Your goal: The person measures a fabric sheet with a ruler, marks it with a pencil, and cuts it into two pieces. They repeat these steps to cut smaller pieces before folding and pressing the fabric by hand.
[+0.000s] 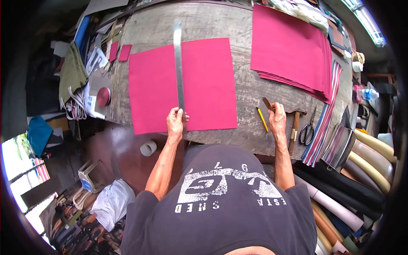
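**Ruler Held on Pink Sheet; Right-Hand Tool Apart from the Work**

**Step in hand.** I judge this to be an alignment step. The flat, crimson-pink sheet material (208, 85) lies left of centre in the frame, with a long, grey metal ruler (179, 74) lengthwise over its middle. I cannot tell whether it is one piece or two meeting beneath the ruler.

**Grip.** The left hand (175, 123) is closed on the ruler's near end, thumb on top. The right hand (277, 119), right of centre, has its fingers closed on a slim, dark-brown, flat tool (266, 103), well apart from the sheet.

**Next move.** I judge that working the tool along the ruler calls for firm left-hand pressure: with only the near end held, the far end could swing.

**Surface.** The worn, grey wooden table (212, 19) carries a slim yellow pen (263, 120) just left of the right hand. To its right lie a wooden-handled hammer (295, 127) and black-handled scissors (306, 134). A stack of crimson-pink sheets (291, 49) occupies the upper right.

**Room.** At lower right I see long rolls of coloured material (338, 208); at lower left, a crumpled white plastic bag (112, 204) on the floor. Daylight enters at the left edge.
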Demonstrator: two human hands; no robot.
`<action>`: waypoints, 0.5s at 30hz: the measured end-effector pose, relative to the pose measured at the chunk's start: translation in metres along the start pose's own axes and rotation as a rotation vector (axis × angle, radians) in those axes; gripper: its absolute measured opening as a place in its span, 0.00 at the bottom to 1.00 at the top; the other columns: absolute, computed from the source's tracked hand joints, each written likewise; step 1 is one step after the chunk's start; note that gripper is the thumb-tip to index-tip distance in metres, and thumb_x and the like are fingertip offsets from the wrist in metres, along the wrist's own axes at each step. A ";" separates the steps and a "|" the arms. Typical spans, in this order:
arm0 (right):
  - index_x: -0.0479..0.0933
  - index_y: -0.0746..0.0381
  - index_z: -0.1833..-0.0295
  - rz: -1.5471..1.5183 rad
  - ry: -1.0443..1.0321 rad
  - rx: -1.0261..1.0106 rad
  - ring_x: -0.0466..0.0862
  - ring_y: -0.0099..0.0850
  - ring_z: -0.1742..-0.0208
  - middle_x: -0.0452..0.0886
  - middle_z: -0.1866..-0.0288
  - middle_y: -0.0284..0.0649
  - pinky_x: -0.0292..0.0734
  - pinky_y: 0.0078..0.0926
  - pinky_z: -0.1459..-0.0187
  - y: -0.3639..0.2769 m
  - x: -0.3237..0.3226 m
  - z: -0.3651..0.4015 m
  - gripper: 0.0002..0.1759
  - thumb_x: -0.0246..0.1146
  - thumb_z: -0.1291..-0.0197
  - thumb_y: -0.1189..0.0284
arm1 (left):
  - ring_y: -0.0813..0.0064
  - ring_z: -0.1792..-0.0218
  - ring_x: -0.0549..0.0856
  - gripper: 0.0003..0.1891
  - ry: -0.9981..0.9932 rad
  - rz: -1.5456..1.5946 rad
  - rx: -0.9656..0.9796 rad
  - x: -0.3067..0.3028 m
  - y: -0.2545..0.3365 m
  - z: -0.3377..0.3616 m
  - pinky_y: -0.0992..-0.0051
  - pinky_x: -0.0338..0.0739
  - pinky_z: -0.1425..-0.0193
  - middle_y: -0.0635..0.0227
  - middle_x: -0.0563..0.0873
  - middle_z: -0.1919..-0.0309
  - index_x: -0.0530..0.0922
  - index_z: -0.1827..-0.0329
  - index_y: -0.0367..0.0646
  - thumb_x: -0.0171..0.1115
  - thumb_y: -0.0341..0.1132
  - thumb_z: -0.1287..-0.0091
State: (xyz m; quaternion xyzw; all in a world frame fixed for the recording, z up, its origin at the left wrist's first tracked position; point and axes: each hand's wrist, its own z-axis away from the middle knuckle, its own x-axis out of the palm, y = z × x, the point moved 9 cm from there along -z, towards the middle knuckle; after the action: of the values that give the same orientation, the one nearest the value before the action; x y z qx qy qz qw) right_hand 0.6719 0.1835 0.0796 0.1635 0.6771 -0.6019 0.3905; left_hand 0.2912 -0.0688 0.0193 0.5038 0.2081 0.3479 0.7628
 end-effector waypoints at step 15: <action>0.78 0.69 0.49 -0.526 -0.397 0.355 0.83 0.21 0.49 0.87 0.49 0.39 0.79 0.24 0.48 -0.163 0.203 0.153 0.15 0.72 0.33 0.72 | 0.74 0.60 0.88 0.09 -0.484 -0.179 -0.292 -0.012 -0.009 -0.003 0.73 0.86 0.59 0.66 0.86 0.62 0.79 0.49 0.36 0.62 0.32 0.24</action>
State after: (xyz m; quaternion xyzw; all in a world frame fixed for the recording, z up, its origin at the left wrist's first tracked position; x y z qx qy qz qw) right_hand 0.4800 -0.0473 0.0487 -0.0707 0.4920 -0.8098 0.3118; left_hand 0.2845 -0.0781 0.0098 0.4366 0.0115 0.1753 0.8823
